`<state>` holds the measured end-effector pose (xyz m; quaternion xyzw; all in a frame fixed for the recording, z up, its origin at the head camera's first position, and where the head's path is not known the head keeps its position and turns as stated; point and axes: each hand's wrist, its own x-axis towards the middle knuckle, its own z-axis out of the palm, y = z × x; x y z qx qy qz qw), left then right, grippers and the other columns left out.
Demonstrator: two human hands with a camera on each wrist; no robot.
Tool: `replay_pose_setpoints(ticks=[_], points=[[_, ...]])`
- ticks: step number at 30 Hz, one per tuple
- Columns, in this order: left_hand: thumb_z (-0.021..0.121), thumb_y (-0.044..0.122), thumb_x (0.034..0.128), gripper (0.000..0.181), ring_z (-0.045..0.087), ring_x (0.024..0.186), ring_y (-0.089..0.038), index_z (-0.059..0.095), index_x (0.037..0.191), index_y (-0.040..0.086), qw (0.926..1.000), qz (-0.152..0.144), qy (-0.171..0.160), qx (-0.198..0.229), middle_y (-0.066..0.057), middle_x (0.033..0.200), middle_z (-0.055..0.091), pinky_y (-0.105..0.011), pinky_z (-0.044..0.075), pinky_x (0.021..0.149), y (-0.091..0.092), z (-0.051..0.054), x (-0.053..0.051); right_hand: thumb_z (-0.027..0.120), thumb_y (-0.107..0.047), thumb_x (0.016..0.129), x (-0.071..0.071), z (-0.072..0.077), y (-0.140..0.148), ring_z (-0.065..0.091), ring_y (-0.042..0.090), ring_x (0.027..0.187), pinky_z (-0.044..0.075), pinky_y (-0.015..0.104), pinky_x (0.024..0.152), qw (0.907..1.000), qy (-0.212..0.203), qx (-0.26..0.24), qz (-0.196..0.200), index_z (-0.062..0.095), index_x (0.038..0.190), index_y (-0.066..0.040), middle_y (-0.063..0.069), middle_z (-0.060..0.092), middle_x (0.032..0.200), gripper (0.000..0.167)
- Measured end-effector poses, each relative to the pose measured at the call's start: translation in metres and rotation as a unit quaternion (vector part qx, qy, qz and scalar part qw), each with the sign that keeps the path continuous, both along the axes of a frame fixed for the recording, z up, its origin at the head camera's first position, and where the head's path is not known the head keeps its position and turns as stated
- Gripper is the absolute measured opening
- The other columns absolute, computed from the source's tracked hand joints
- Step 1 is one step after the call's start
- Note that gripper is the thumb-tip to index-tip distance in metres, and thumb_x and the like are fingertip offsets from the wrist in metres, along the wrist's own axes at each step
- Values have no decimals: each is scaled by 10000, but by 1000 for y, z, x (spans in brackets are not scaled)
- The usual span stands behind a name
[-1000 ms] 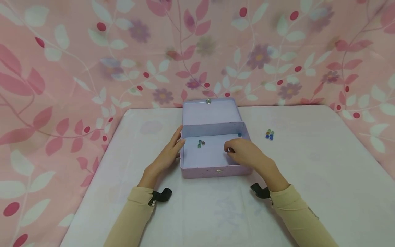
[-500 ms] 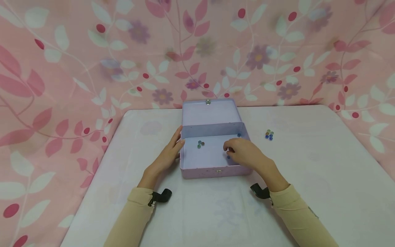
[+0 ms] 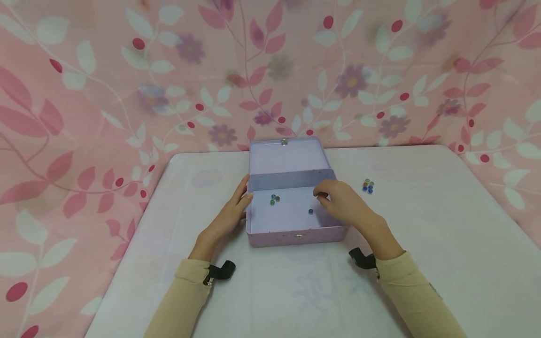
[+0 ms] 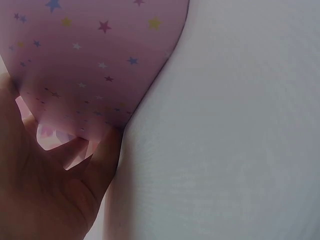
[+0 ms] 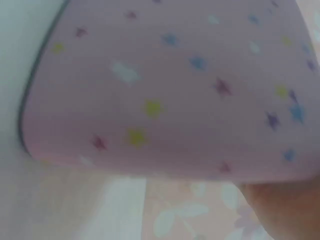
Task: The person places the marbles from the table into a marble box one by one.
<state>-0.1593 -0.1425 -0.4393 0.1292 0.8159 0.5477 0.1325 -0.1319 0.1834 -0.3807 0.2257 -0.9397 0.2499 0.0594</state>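
The lilac metal box [image 3: 279,238] stands with its lid [image 3: 287,157] tilted back. My left hand [image 3: 226,213] grips its left side, thumb at the rim; the left wrist view shows that hand [image 4: 55,185] against the starry wall [image 4: 95,65]. Bent fingers of my right hand [image 3: 348,204] hover over the box's right part; whether they pinch anything is hidden. Left of and below those fingertips, a blue marble [image 3: 310,211] lies on the box floor. Three small marbles [image 3: 272,202] lie together in the left half. In the right wrist view the box wall [image 5: 170,95] covers most of the hand [image 5: 285,210].
On the white-covered table [image 3: 422,225], several green, amber and blue marbles [image 3: 370,190] sit in a cluster right of the box. A pink floral cloth [image 3: 270,70] hangs behind the table's back edge.
My right hand has shifted slightly right and back, uncovering the blue marble near the box's front. It now hides the back-right corner, where a dark marble showed earlier. My left hand keeps its hold.
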Motion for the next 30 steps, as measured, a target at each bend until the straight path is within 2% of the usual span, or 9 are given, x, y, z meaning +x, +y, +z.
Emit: replay_pose_setpoints(ticks=[7, 13, 22, 30], points=[[375, 576, 1026, 605, 235, 1521, -329, 41, 1531, 562, 10000, -27, -47, -19, -2, 1682, 87, -602, 410, 1094, 0, 0, -1, 628, 10, 909, -5, 6, 19, 648, 220, 895, 562, 429, 814, 9983, 332, -421, -228, 730, 991, -48, 87, 711, 954, 143], [355, 491, 1060, 577, 207, 1531, -330, 23, 1525, 567, 9999, -70, -78, -26, 4, 1686, 58, -608, 400, 1100, 0, 2, 1, 626, 33, 898, -9, 7, 36, 648, 256, 930, 554, 480, 852, 9955, 504, -640, -475, 725, 1002, -35, 106, 707, 987, 159], [372, 487, 1058, 586, 247, 1513, -356, 42, 1538, 551, 10000, 2, 0, -21, -36, 1680, 99, -612, 416, 1083, 1, 2, 1, 597, -14, 916, -17, 3, 65, 652, 324, 976, 523, 528, 863, 9942, 327, -412, -938, 702, 1054, -4, 156, 700, 1035, 174], [373, 503, 1052, 591, 256, 1509, -364, 49, 1545, 538, 10000, 41, 59, -68, -41, 1679, 112, -624, 416, 1076, 1, -1, 0, 552, -42, 912, -19, -5, 82, 642, 358, 963, 518, 536, 870, 9920, -125, -113, -1252, 693, 1071, 33, 205, 690, 1034, 226]])
